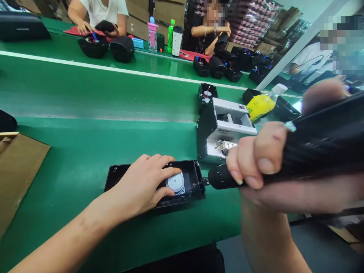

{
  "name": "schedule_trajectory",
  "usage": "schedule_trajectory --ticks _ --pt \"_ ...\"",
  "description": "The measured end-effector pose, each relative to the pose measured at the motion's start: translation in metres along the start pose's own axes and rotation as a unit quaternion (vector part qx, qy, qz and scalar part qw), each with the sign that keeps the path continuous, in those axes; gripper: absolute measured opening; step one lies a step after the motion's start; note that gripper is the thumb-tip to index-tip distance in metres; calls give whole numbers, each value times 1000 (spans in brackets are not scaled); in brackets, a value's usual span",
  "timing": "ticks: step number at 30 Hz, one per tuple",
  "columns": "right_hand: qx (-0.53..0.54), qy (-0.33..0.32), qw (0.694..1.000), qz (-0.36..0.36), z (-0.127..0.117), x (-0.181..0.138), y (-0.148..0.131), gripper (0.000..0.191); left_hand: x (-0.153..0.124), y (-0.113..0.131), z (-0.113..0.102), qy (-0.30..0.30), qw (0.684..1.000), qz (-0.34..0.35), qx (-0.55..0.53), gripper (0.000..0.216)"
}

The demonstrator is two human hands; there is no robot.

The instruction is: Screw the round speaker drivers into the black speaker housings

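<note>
A long black speaker housing point(189, 174) lies open side up on the green table, a round silver speaker magnet point(174, 183) inside it. My left hand point(148, 178) grips the housing from above, thumb and fingers around the magnet; its palm hides the left part. My right hand point(261, 163) is wrapped round a black electric screwdriver point(321, 140), held nearly level. The screwdriver's thin bit points left at the right end of the housing and appears to touch a small screw there. Motion blurs part of this hand.
Behind the housing stands a silver and black machine point(209, 129), with a yellow drink bottle point(263, 104) beside it. A cardboard box point(22, 167) is at the left. Across a white-edged strip, co-workers handle black housings point(122, 49) near several bottles.
</note>
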State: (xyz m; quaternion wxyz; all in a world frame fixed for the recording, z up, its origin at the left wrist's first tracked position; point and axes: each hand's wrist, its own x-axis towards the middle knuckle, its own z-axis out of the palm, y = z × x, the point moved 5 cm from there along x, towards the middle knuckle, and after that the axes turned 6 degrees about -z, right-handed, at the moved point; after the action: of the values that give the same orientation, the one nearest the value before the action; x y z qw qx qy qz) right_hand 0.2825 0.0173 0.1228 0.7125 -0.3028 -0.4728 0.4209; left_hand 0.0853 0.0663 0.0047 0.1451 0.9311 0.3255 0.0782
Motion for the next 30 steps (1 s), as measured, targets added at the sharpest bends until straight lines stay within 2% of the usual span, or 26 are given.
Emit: schedule_trajectory --ticks 4,8,13,18,25,30 --pt "43 10 998 -37 6 -8 26 46 0 2 -2 -3 1000 2 -2 43" --pt "56 29 998 -32 0 -16 47 45 -1 3 -3 -6 1000 -4 -6 42" --pt "28 16 998 -47 0 -18 54 45 -1 3 -3 -2 1000 -4 -8 40" --pt "15 29 997 -68 2 -18 54 60 0 4 -3 0 1000 1 -12 38" --pt "25 15 998 -50 0 -19 57 55 -2 4 -4 12 1000 3 -5 38" --pt "41 -19 998 -44 4 -28 58 38 -3 7 -5 22 1000 8 10 39"
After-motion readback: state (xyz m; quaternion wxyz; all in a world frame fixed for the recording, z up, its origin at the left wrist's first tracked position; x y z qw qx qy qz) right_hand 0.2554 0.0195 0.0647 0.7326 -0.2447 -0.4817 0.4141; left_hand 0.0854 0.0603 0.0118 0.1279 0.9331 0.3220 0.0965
